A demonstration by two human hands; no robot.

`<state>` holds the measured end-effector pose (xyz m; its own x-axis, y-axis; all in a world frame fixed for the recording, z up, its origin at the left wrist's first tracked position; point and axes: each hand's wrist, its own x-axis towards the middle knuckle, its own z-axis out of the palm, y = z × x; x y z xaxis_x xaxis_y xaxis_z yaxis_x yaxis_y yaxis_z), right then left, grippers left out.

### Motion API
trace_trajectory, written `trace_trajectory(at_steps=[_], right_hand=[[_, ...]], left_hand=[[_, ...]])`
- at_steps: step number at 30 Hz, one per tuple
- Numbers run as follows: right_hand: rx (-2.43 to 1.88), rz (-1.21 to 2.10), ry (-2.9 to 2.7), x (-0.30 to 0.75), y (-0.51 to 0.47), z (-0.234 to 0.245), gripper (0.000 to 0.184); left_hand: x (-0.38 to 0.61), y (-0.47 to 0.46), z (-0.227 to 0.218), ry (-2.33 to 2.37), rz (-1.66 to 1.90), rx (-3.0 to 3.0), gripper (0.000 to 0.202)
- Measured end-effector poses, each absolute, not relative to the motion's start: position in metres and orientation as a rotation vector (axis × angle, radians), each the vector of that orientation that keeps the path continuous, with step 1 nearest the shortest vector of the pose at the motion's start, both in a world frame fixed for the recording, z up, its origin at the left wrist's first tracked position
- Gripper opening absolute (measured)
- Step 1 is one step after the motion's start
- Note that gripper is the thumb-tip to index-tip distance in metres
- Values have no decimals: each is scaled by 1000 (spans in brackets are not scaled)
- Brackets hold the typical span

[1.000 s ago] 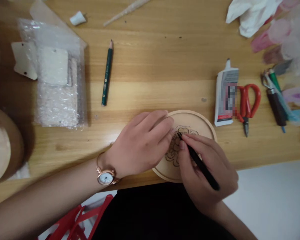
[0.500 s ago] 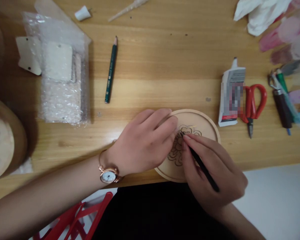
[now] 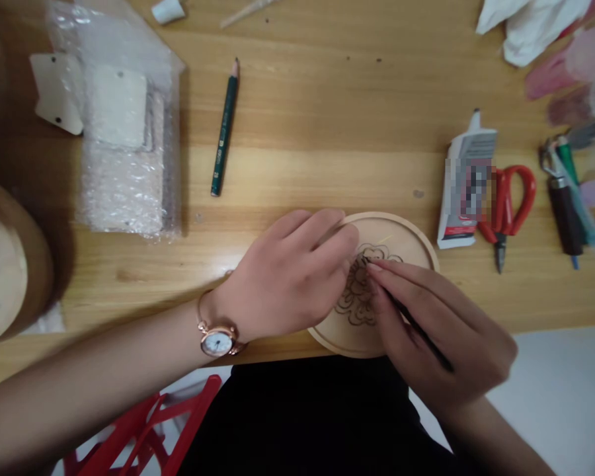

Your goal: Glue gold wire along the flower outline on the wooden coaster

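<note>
A round, shallow wooden plate [image 3: 419, 238] with a raised rim lies at the table's front edge. Dark outlines form a flower design [image 3: 359, 311] on its face, and a short thin yellow strand [image 3: 385, 239] shows just above the petals. My left hand [image 3: 297, 277], a watch at its wrist, rests over the plate's left side with fingers curled together; whatever its fingertips hold is hidden. In my right hand [image 3: 441, 324] are slim black tweezers [image 3: 416, 324], pinched between thumb and fingers. Their tip is down at the flower, close beside my left fingertips.
A green pencil [image 3: 225, 129] and a bubble-wrap bag of pale tags [image 3: 129, 178] lie on the left. Right of the plate are a white glue tube [image 3: 459, 225], red-handled pliers [image 3: 506, 205] and a dark-handled tool [image 3: 566, 215]. A round wooden piece [image 3: 10, 264] stands far left.
My right hand has shifted slightly right, and the black tweezers are more covered by its fingers. My left hand stays nearly in place. The whole view has moved a little.
</note>
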<state>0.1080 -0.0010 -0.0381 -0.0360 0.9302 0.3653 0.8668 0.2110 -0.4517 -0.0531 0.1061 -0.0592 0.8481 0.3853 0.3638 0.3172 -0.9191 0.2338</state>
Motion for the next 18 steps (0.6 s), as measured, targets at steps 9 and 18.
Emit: trace_trajectory(at_steps=[9,18], right_hand=[[-1719,264,-1859,114,8,-30,35],[-1759,326,-1912,116,11,-24,33]], left_hand=[[-54,106,-61,536,602,2869,19],[-55,107,-62,517,572,2847,22]])
